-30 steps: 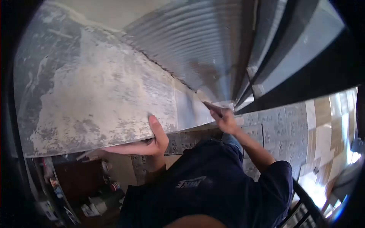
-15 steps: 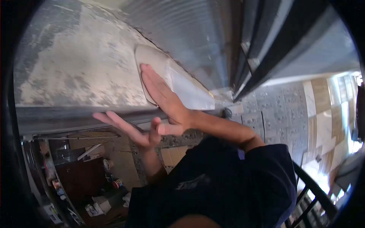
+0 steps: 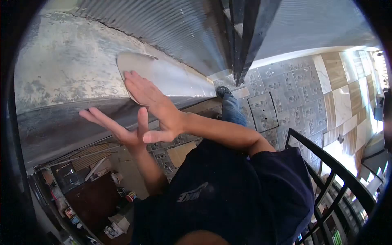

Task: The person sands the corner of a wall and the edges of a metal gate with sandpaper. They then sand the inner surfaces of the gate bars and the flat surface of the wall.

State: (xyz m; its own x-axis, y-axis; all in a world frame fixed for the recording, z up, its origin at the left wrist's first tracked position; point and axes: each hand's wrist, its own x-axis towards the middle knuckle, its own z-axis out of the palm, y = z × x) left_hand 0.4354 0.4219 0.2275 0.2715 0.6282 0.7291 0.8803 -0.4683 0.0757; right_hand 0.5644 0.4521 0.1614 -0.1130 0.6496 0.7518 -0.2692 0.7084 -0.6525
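Observation:
My right hand (image 3: 149, 96) is open, its fingers stretched out and side by side. The fingertips overlap the lower left edge of a smooth pale sheet (image 3: 141, 63) with a rounded end. The sheet lies along a ledge (image 3: 61, 61) whose surface is worn and patchy. Below and left of it, my left hand (image 3: 126, 134) is open, with fingers extended and the thumb raised apart. That hand holds nothing and hangs in front of the ledge's dark front face (image 3: 61, 122).
Corrugated sheeting (image 3: 159, 24) rises behind the ledge, beside dark metal posts (image 3: 245, 41). A black railing (image 3: 335, 167) stands at the right. Lower left, a dark red-brown surface (image 3: 87, 200) holds assorted small items. A shoe (image 3: 222, 90) shows on the tiled floor (image 3: 294, 94).
The view has shifted, so hands and sheet appear farther left. More floor, a shoe and a trouser leg now show. Both hands stay open in much the same pose.

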